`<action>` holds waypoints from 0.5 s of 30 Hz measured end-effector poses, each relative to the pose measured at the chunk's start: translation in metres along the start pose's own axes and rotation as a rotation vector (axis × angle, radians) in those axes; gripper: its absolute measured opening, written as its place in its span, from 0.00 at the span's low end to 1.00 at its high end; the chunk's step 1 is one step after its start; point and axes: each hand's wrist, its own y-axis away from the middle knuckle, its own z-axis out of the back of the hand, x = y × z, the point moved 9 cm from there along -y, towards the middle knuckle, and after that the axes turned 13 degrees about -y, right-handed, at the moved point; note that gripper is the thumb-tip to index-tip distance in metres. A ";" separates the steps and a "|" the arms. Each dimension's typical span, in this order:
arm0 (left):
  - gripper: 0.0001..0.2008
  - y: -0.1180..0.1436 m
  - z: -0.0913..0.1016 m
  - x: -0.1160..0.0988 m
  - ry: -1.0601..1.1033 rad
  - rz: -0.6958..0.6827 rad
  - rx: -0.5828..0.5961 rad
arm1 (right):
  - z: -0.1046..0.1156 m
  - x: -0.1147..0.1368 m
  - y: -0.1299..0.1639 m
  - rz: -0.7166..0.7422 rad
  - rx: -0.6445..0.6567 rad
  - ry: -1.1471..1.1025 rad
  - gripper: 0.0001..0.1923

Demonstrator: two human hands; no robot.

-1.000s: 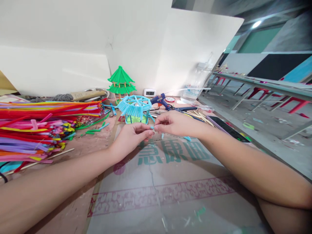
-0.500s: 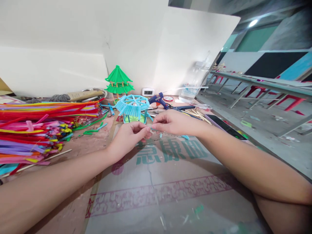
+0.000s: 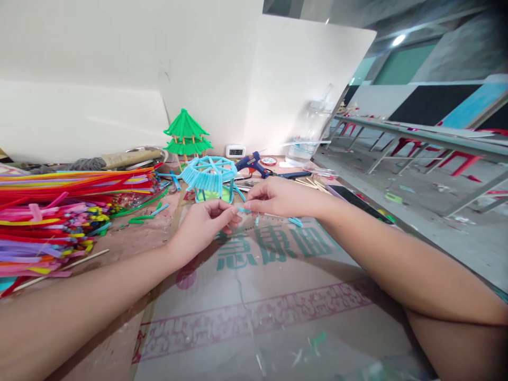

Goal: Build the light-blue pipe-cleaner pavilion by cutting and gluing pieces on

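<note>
Between the fingertips of both hands runs a short blue pipe cleaner piece (image 3: 243,210). My left hand (image 3: 212,219) pinches its left end with thumb and forefinger. At its right end, the thumb and fingers of my right hand (image 3: 270,198) are closed. Just behind the hands stands a small blue pipe-cleaner pavilion (image 3: 210,177), its slatted roof covered on the left and front, with bare spokes elsewhere and a light green base. More short blue pieces (image 3: 296,221) lie beside my right wrist.
Bundles of coloured pipe cleaners (image 3: 71,190) fill the left side. Behind are a green tiered pagoda (image 3: 186,132), a small digital clock (image 3: 235,151), a blue glue gun (image 3: 253,164) and a plastic bottle (image 3: 307,135). A black phone-like slab (image 3: 353,202) lies right. Printed cardboard (image 3: 238,307) covers the front.
The camera view has shifted slightly, so the scene sits a little further left. The blue piece between my fingertips shows more clearly, and the hands hold nearly the same pose.
</note>
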 end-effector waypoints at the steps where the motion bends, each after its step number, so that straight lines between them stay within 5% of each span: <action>1: 0.16 0.000 0.000 0.000 -0.002 0.001 -0.002 | 0.000 0.000 0.000 -0.003 -0.001 0.005 0.13; 15: 0.15 0.000 -0.001 0.000 0.023 0.020 0.008 | 0.001 -0.001 -0.001 -0.011 0.001 0.042 0.14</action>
